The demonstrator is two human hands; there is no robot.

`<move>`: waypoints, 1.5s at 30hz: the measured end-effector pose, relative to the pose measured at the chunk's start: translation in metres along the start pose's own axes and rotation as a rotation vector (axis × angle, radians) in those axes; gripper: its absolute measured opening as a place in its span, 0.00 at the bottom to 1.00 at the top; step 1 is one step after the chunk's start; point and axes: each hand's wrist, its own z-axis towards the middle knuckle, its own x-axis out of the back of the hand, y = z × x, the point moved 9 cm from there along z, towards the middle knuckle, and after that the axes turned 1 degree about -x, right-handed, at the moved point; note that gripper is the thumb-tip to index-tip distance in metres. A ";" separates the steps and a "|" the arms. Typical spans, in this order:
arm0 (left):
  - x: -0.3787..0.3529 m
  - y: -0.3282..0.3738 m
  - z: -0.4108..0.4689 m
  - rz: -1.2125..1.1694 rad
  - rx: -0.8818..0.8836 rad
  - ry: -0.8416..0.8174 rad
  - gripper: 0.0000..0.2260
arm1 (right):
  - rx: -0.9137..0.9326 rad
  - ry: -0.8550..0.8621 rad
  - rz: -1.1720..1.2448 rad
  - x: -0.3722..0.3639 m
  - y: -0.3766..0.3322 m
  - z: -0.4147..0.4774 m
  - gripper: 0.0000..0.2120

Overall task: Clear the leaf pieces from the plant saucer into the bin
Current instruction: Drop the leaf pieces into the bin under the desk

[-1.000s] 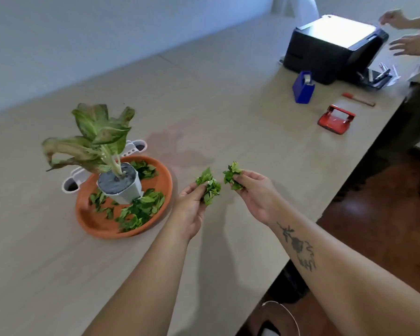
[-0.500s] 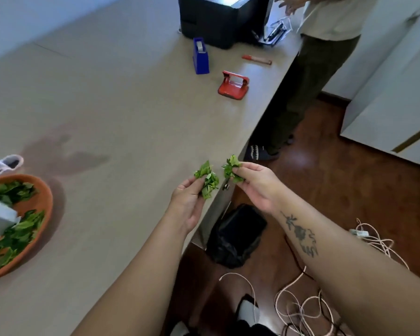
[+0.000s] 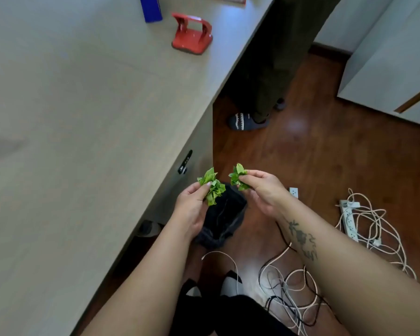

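My left hand (image 3: 190, 207) pinches a bunch of green leaf pieces (image 3: 211, 186). My right hand (image 3: 264, 190) pinches a second, smaller bunch of leaf pieces (image 3: 238, 177). Both hands hover off the table's edge, directly above a small bin lined with a black bag (image 3: 222, 219) that stands on the wooden floor beside the table's side panel. My left hand covers part of the bin's rim. The plant saucer is out of view.
The beige table (image 3: 83, 117) fills the left, with a red hole punch (image 3: 192, 33) and a blue object (image 3: 150, 8) at its far end. Another person's legs and slipper (image 3: 249, 121) stand by the table. Tangled cables (image 3: 289, 284) and a power strip (image 3: 349, 219) lie on the floor.
My view has swung right and down, away from the saucer. Both hands carried their leaf pieces past the table edge to above the bin.
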 end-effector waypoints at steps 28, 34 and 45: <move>0.125 -0.174 0.210 0.563 0.094 0.110 0.14 | 0.005 0.184 -0.600 0.078 0.205 0.208 0.14; 0.111 -0.134 0.161 0.610 0.014 0.152 0.09 | 0.106 0.267 -0.691 0.073 0.157 0.152 0.07; 0.017 0.020 0.006 0.644 -0.198 0.072 0.02 | 0.285 0.204 -0.715 -0.001 -0.013 -0.002 0.06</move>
